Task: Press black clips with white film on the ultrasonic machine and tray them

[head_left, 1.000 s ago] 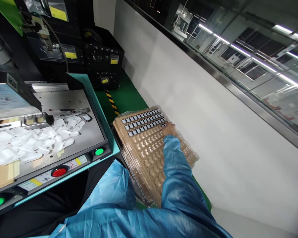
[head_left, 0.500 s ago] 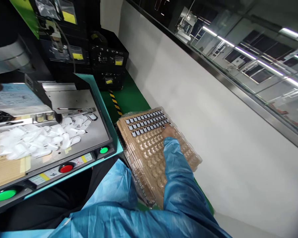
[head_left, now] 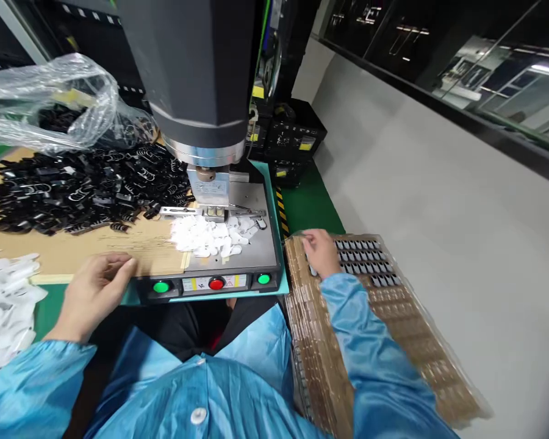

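My left hand [head_left: 94, 292] hovers at the front edge of the bench, beside the brown board [head_left: 150, 259], its fingers loosely bent and nothing visible between them. My right hand [head_left: 321, 251] is above the far left corner of the stacked clear plastic trays [head_left: 393, 311], fingers apart and a little blurred; I see no part in them. Rows of small grey-white parts with dark ends [head_left: 363, 256] fill the far pockets of the top tray. A pile of white tongue-shaped pieces [head_left: 205, 236] lies on the metal plate under the machine head [head_left: 205, 149].
Black clip-like parts [head_left: 91, 189] are heaped on the left, with a clear plastic bag [head_left: 82, 97] behind. More white pieces [head_left: 4, 305] lie at far left. Green buttons [head_left: 264, 278] flank a red button [head_left: 216, 283]. Black bins [head_left: 297, 134] stand behind; a white wall [head_left: 416, 189] rises right.
My view has swung left, bringing in my left hand and the black parts. My right hand has moved from the tray's pockets to its far left corner.
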Available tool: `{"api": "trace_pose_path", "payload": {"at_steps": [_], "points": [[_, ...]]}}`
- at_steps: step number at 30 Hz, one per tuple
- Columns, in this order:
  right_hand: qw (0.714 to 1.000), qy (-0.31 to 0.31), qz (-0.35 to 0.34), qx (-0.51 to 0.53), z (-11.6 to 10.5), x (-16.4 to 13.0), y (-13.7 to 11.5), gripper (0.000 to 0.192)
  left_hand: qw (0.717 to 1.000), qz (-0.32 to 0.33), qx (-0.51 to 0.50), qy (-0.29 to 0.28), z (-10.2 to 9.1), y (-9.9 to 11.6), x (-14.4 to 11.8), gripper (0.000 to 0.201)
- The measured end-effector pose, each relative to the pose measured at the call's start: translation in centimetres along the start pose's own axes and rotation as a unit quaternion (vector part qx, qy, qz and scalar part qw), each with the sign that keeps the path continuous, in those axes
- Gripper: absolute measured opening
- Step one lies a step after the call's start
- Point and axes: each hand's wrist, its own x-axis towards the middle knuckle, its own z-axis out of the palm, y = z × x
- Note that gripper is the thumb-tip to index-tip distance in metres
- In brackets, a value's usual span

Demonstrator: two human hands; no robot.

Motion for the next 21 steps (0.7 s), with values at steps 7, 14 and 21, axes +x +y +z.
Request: {"api": "trace_pose_path", "payload": {"at_steps": [7, 14, 21], "points": [[0.988, -0.126, -0.086, 0.035, 8.6, 1.6, -13.5, 0.026, 0.979, 0.193, -0.070, 0.009, 3.9, 7.8, 2.8, 0.029], [0.991, -0.108, -0.079, -0.009, 12.8, 3.4, -18.4, 0.027, 0.959, 0.281, 0.009, -0.044, 8.8, 12.3, 7.0, 0.033], [0.989, -0.129, -0.020, -0.063, 14.2, 4.6, -19.6, 0.026, 0.952, 0.302, 0.047, -0.035, 10.4, 11.3, 7.3, 0.030]]}}
